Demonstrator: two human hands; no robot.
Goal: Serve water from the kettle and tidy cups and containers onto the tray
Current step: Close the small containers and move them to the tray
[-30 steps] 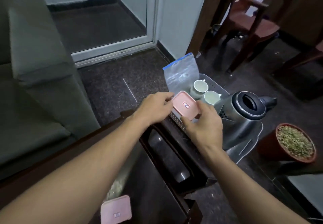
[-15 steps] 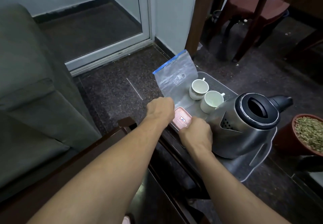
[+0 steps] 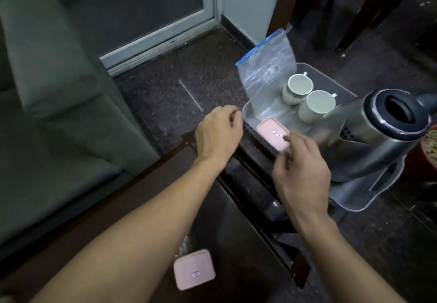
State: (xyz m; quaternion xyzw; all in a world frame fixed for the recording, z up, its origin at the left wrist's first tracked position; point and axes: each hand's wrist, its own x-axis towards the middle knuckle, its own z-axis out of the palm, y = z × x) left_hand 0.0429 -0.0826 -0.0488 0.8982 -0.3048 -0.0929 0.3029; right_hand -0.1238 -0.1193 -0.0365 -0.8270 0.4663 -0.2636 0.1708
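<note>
Fingers apparently slack, my left hand (image 3: pixel 218 132) and right hand (image 3: pixel 300 172) now leave the pink square plastic container (image 3: pixel 272 134) tidied on the grey plastic tray (image 3: pixel 328 79).

My forearms bare, uncovered all way from lower frame edge to wrists. Bare left hand (image 3: pixel 218 132) at centre frame; bare right hand (image 3: pixel 300 167) right of centre, fingertips motion-blurred.

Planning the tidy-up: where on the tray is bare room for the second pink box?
A strip between the tray's pink box, cups and kettle; the far corner behind the cups. Bag and kettle crowd the ends.
</note>
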